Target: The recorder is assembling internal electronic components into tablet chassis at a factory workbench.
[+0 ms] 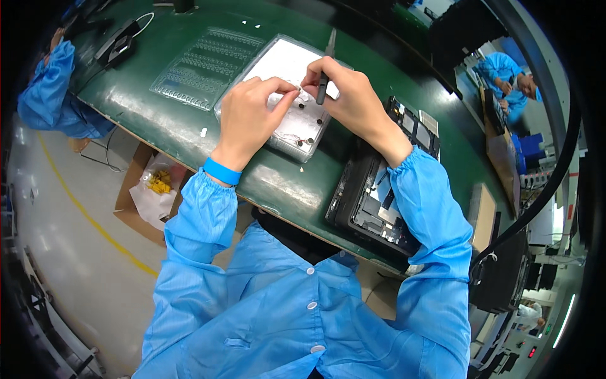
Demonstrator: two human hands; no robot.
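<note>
Both my hands meet over a clear plastic tray with a white lining (pixel 278 57). My left hand (pixel 251 114) is closed, thumb and forefinger pinching something too small to make out. Beside it, my right hand (pixel 350 101) pinches at the same spot. Tucked in the right hand are tweezers (pixel 322 88), their dark end toward me and grey end pointing away. Several small round black parts lie on the lining, among them one black part (pixel 302 107) below my fingertips and another black part (pixel 299 143) with thin wires near the tray's front.
An empty-looking clear blister tray (pixel 208 63) lies on the green table (pixel 271 183) to the left. Stacked black device housings (pixel 372 202) stand at right, under my forearm. A cardboard box (pixel 136 208) with yellow pieces sits below the left edge. Another person's blue sleeve (pixel 50 82) is at far left.
</note>
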